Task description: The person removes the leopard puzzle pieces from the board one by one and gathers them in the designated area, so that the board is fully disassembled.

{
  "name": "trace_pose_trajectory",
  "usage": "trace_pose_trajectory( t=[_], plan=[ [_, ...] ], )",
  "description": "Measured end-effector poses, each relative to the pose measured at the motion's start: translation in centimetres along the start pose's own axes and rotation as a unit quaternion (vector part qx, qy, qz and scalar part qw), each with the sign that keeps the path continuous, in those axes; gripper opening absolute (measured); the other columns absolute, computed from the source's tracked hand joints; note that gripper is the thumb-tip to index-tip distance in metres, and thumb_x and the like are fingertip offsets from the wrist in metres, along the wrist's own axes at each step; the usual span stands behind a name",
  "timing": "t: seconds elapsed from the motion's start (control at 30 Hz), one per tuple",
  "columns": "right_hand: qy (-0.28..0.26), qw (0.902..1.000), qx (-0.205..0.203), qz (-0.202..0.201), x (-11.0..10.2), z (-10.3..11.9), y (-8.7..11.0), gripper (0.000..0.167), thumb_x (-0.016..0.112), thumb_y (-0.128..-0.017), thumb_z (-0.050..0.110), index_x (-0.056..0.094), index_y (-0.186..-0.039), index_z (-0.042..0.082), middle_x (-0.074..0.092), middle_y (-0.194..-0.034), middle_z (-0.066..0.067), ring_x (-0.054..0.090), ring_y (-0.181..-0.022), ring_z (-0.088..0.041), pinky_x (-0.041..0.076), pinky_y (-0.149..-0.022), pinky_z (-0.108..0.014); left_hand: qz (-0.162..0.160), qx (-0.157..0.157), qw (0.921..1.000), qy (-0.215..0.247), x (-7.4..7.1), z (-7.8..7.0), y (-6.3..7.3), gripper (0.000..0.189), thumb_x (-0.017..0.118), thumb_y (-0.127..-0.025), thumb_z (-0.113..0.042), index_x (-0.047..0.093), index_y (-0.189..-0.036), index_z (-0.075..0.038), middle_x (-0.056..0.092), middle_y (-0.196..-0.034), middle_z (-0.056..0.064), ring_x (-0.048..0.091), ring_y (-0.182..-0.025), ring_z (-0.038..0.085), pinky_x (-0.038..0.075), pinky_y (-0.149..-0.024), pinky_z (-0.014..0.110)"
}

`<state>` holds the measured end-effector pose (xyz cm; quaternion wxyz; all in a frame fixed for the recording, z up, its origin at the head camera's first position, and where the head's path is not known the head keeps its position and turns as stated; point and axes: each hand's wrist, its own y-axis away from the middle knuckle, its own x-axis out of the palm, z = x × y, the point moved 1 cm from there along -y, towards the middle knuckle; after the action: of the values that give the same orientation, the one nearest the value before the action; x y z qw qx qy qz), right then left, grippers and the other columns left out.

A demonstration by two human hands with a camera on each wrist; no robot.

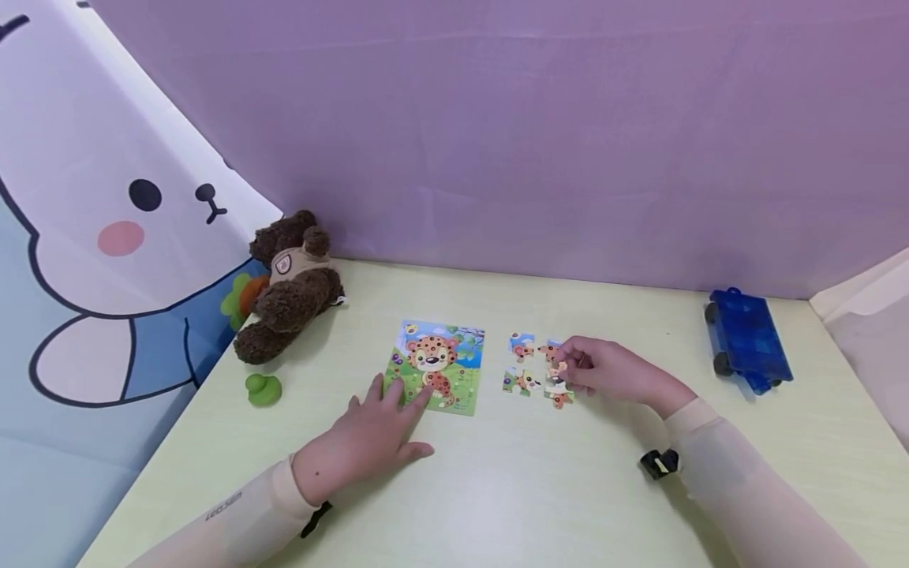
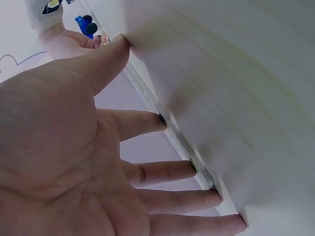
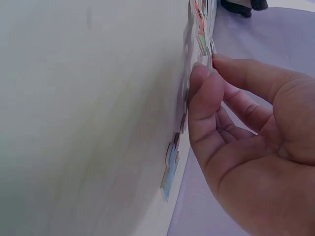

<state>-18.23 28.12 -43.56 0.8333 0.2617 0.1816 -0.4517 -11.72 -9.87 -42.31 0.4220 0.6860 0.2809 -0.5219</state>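
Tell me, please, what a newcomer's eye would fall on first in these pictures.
Probably the large white cartoon animal printed on light-blue cloth at left, then the fuzzy brown plush bear at the far-left corner of the pale yellow table. At centre, the left hand touches a flat, colourful leopard picture board, while the right hand pinches a small printed puzzle piece. A translucent blue plastic toy vehicle catches the eye at far right.
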Motion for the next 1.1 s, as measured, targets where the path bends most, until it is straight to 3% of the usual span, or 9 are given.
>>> trace_pose_trajectory(
  t=[0.5,1.1],
  plan=[
    [0.021,0.9997,0.004,-0.014,0.16,-0.36,-0.2,0.023,0.064,-0.106,0.012,0.062,-0.128,0.006,0.058,-0.096,-0.007,0.056,-0.073,-0.017,0.046,-0.058,-0.023,-0.011,0.005,0.9999,-0.009,-0.02,-0.09,0.04,0.085,0.061,-0.1,-0.065,0.038,-0.167,-0.019,0.046,-0.156,0.033,0.044,-0.142,0.069,0.052,-0.101,0.081],
    [0.02,0.9997,0.005,-0.016,-0.14,0.15,-0.29,0.025,0.064,-0.107,0.013,0.062,-0.131,0.007,0.06,-0.102,-0.008,0.06,-0.082,-0.022,0.057,-0.065,-0.029,-0.009,0.005,0.9999,-0.009,-0.08,-0.16,0.14,0.085,0.061,-0.1,-0.065,0.037,-0.168,-0.019,0.045,-0.156,0.033,0.043,-0.142,0.069,0.052,-0.1,0.081]
  ],
)
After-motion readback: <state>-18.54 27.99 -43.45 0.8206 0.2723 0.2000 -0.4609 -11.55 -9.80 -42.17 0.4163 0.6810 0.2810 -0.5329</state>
